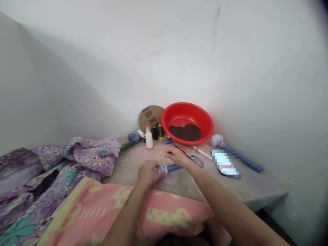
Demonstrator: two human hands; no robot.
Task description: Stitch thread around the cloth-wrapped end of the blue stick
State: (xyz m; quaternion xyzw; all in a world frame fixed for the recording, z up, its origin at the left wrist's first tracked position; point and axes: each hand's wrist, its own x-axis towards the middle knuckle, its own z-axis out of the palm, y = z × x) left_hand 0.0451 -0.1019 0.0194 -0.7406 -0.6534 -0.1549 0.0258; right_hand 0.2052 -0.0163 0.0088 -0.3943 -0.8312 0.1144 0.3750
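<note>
My left hand [148, 173] is closed around the cloth-covered end of a blue stick [175, 167], at the front of the table. Purple and white wrapping [162, 169] shows just beyond its fingers. The stick lies pointing right, and its far part passes behind my right forearm. Above it, my right hand [176, 156] hovers with thumb and fingers pinched together; whatever is between the fingertips is too small to make out. Scissors [197, 160] with a pale handle and a red-handled tool [179, 148] rest just beyond my right wrist.
Behind stand a red basin [166, 118] with dark brown grains [188, 132], a cardboard disc [151, 118] and several thread spools [149, 139]. At right lie a cutter [202, 152], a bright-screened phone [227, 164] and another blue stick [243, 160]. Floral fabric [94, 153] and a pink cloth [102, 205] cover the left and front.
</note>
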